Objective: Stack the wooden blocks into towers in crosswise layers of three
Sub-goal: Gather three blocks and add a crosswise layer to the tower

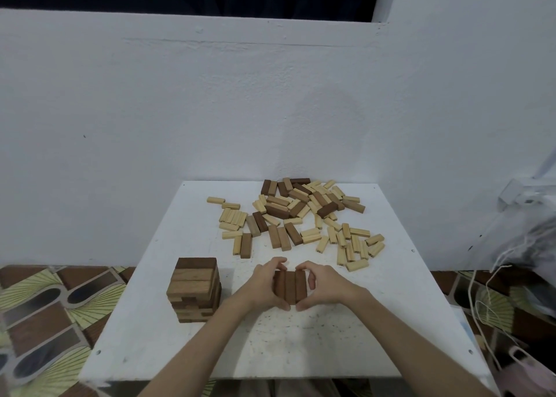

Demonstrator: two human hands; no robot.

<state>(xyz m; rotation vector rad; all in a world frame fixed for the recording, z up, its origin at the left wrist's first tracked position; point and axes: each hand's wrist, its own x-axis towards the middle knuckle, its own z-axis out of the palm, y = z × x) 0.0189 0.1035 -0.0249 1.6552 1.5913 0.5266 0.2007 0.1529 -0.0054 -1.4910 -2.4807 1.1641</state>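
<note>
Both sets of fingers are curled in around a row of three dark wooden blocks (290, 288), lying side by side on the white tabletop (301, 342). The left hand (264, 285) cups the left side with its thumb at the near end and fingertips hooked over the far end, and the right hand (320, 285) mirrors that on the right. So both hands are gripping the trio, squaring it up I'd guess. Looks like the base layer of a second tower.

Just to the left, well clear of the hands, stands the finished tower (195, 290), several crosswise layers of mixed brown blocks. Farther back on the table is the loose pile of blocks (301, 219), pale and dark ones scattered about.

What could go sideways: if the squeeze is uneven, the middle block could pop up or one could skew, and a crooked base means everything above it leans. Also the left forearm sits pretty near that finished tower, so a careless reach back to the pile might clip it.
</note>
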